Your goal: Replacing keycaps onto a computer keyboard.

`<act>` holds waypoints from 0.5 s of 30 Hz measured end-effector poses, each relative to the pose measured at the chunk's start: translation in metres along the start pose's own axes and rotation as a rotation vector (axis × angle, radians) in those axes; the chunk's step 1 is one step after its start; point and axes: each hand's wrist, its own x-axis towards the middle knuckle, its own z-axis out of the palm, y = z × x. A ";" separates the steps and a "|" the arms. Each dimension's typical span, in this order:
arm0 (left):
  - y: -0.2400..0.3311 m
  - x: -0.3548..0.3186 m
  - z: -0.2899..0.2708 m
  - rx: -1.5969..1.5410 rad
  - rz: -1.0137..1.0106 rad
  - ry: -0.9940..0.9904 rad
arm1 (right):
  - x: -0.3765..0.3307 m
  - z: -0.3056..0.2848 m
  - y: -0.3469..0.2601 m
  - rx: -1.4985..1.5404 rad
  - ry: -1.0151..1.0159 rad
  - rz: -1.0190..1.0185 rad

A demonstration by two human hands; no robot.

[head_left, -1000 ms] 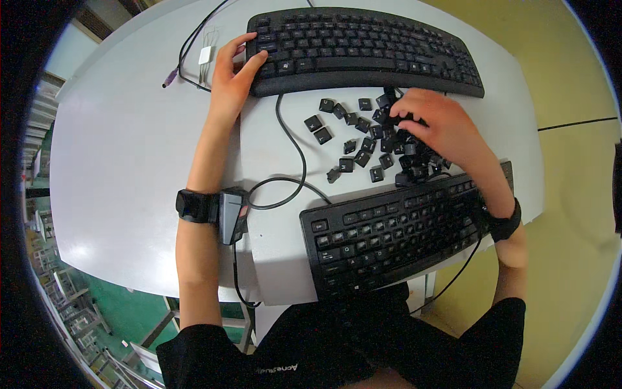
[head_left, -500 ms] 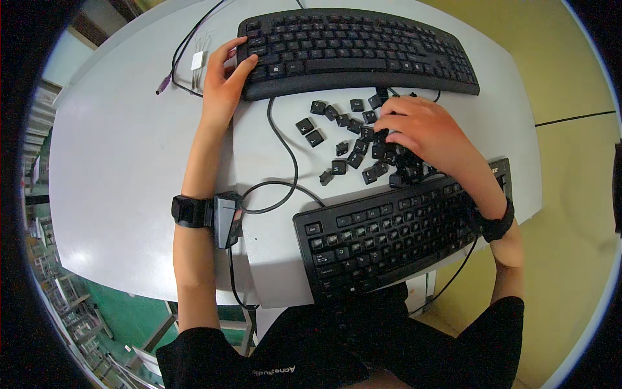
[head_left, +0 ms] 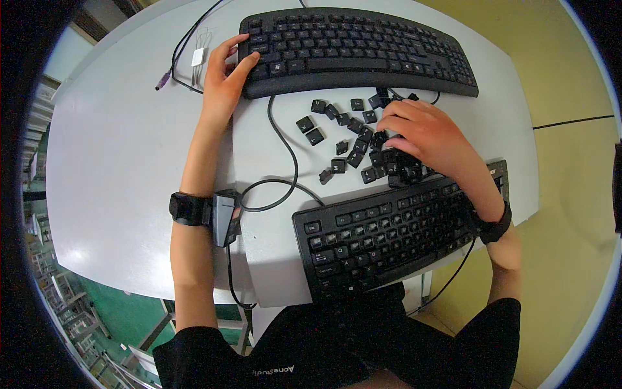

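My left hand grips the left end of the far black keyboard, its thumb on the corner keys and its fingers at the edge. Loose black keycaps lie scattered between that keyboard and a second black keyboard close to me. Over the right part of this heap, my right hand is curled, with a dark keycap between thumb and fingers. Its palm hides some of the pile. On the near keyboard, many key positions show bare, pale mounts, while several caps sit in place at the left.
A white clip-like piece with thin wires lies at the far left, beside a black cable with a purple plug. Another black cable loops left of the keycaps. A grey box sits against my left wrist strap. The white table has a curved edge.
My right hand has shifted slightly right and down over the heap, and a few keycaps under its fingers have moved. My left hand stays on the far keyboard.
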 end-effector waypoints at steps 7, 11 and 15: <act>0.003 0.000 0.003 -0.030 -0.022 -0.001 | -0.001 0.007 0.004 -0.034 0.052 0.013; 0.007 0.000 0.002 -0.128 -0.111 -0.017 | -0.001 0.006 0.003 0.014 0.055 0.031; 0.001 0.001 0.001 -0.116 -0.073 -0.023 | 0.000 0.006 0.006 0.061 0.071 0.070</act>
